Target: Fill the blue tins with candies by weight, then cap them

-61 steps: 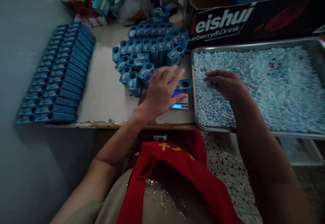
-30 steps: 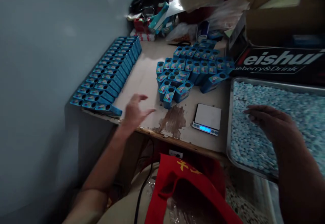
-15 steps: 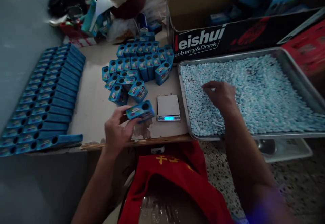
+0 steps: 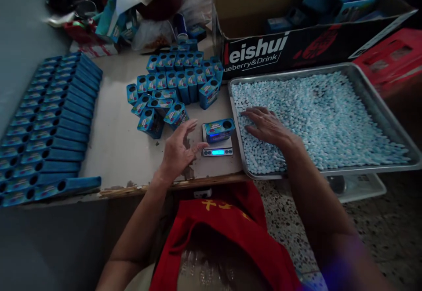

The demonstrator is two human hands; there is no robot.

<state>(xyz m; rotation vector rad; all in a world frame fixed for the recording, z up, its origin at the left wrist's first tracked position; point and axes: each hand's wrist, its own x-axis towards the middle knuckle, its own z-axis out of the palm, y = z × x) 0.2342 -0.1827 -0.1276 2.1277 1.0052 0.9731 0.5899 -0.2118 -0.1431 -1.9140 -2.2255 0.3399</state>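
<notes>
Head view looks down on my two hands at the near edge of the table. My left hand is empty, fingers spread and slightly curled, hovering just beside the left edge of the small scale, whose display glows blue. A blue tin lies flat on the scale's plate with its round hole facing up. My left fingertips are near the tin but not touching it.

My right hand lies palm down, fingers stretched out, on the pale blue candies in the near left corner of the metal tray. I cannot tell whether any candies are gathered under the palm.

Behind the scale stands a cluster of open tins. Long rows of tins lie side by side along the left of the table, and a cardboard box sits behind the tray.

As I judge it, doing this well means keeping my left hand off the plate so the reading is true, and having the tin centred with the hole uppermost. The hole is small, so I should pinch up only a few candies at a time. The tray's rim is just beside the scale, so the reach is short.
</notes>
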